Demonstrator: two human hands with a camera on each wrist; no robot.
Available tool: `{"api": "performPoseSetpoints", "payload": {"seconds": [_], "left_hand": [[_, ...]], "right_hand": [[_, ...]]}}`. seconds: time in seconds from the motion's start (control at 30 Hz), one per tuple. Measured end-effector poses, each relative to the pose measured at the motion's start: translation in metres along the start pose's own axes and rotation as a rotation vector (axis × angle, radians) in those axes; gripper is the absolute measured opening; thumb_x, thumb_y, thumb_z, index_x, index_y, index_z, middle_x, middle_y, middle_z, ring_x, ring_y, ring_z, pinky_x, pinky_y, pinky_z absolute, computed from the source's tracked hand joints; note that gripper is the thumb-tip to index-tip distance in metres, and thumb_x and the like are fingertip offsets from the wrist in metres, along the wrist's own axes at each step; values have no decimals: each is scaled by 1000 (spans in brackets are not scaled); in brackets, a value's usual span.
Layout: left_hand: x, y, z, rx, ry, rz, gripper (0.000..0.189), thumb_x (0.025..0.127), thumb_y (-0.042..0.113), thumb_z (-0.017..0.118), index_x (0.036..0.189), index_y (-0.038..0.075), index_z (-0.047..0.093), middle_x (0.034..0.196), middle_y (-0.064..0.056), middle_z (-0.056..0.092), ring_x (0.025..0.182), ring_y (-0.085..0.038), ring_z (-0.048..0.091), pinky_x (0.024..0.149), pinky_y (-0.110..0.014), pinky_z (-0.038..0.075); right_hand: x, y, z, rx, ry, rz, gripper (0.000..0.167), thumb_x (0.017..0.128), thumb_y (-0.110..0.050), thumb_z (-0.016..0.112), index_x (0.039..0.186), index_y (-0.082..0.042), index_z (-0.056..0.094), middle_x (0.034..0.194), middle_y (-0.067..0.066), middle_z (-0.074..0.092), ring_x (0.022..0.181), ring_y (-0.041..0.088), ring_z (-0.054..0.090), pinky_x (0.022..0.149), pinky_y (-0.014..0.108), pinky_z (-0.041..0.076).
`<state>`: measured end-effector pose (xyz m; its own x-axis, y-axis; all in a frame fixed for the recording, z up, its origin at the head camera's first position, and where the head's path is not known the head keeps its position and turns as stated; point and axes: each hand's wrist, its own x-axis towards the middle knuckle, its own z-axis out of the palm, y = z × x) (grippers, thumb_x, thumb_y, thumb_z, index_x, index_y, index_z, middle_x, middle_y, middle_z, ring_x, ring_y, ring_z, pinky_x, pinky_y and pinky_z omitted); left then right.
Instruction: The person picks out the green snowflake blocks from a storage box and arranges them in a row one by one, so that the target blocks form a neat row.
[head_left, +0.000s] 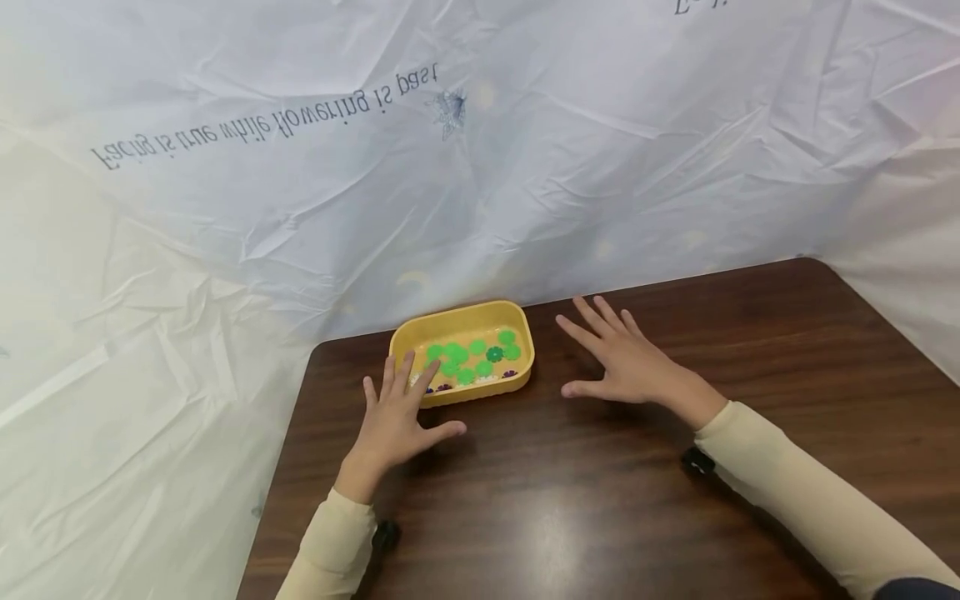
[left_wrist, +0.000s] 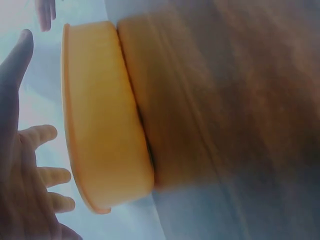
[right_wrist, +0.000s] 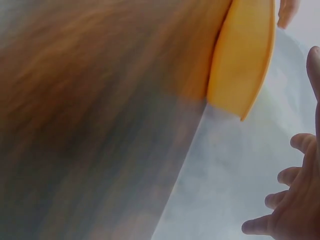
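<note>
A yellow rectangular tray with rounded corners (head_left: 525, 377) stands near the table's back edge. Inside it lie several light green flower-shaped discs (head_left: 453, 353), one darker green disc (head_left: 495, 354), and a few purple and white pieces along the near wall. My left hand (head_left: 392, 427), fingers spread, hovers by the tray's near left corner and overlaps it in the head view; nothing is held. To the right of the tray, apart from it, my right hand (head_left: 628, 363) is spread with nothing in its grasp. The left wrist view shows the tray's outer wall (left_wrist: 105, 115) beside the left fingers.
The dark brown wooden table (head_left: 600, 492) reaches forward to a white sheet (head_left: 525, 192) hanging behind it. Printed words and a small blue flower mark the sheet. A dark band-like object (head_left: 699, 461) sits at the right wrist, another (head_left: 386, 536) at the left.
</note>
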<state>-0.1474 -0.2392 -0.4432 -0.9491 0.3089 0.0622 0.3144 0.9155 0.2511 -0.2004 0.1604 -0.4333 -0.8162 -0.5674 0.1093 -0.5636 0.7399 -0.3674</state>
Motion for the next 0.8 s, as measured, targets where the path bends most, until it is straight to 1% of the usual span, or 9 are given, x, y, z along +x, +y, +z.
{"api": "performPoseSetpoints", "payload": {"seconds": [0.13,0.2,0.33,0.4,0.53,0.63,0.73,0.8], "left_hand": [[3,-3,-1,-38,9,-21,112,82,79,72,170,28,26,176,-17,7,160,-44,-8,116,-80,-1],[4,-6,1,-53,32,-34,112,82,79,72,170,28,25,176,-17,7,160,-45,-6,114,-81,2],[6,-12,3,-105,71,-62,110,84,75,73,170,28,25,176,-17,6,160,-47,-2,112,-83,3],[8,-14,3,-125,74,-73,109,85,73,74,170,27,25,176,-17,6,160,-48,-2,112,-84,2],[13,-19,1,-173,94,-80,107,87,70,74,170,24,25,176,-17,6,159,-48,-1,112,-83,4],[17,-23,-1,-235,109,-87,102,91,65,73,170,22,25,176,-16,4,159,-49,-2,113,-82,3],[21,-27,-3,-316,118,-104,97,96,60,70,171,20,23,177,-15,1,160,-47,-3,115,-81,1],[24,-31,-3,-383,131,-108,93,98,57,68,171,19,22,177,-15,1,160,-48,0,115,-81,2]], "right_hand": [[14,-11,0,22,1,-31,111,88,-72,71,172,-22,18,177,13,-3,161,42,-6,119,75,6],[22,-15,0,26,-4,-44,112,88,-73,71,172,-23,16,177,13,-3,161,43,-5,120,73,6],[37,-22,-1,37,-12,-79,116,85,-74,73,172,-21,17,177,15,-2,160,45,-2,121,72,8],[44,-25,-1,36,-15,-101,118,83,-74,75,171,-19,18,177,15,-2,160,45,-2,121,71,9],[57,-30,-2,18,-13,-138,116,85,-69,77,171,-17,18,176,17,0,160,45,0,122,71,11],[66,-36,-3,-15,-7,-176,112,88,-65,77,170,-14,22,176,19,2,160,47,4,121,70,14],[75,-43,-2,-36,-20,-208,105,91,-63,75,169,-11,26,176,20,5,159,47,7,122,69,17],[82,-47,-1,-34,-30,-223,100,94,-60,74,168,-11,29,175,21,8,159,47,9,122,67,18]]}}
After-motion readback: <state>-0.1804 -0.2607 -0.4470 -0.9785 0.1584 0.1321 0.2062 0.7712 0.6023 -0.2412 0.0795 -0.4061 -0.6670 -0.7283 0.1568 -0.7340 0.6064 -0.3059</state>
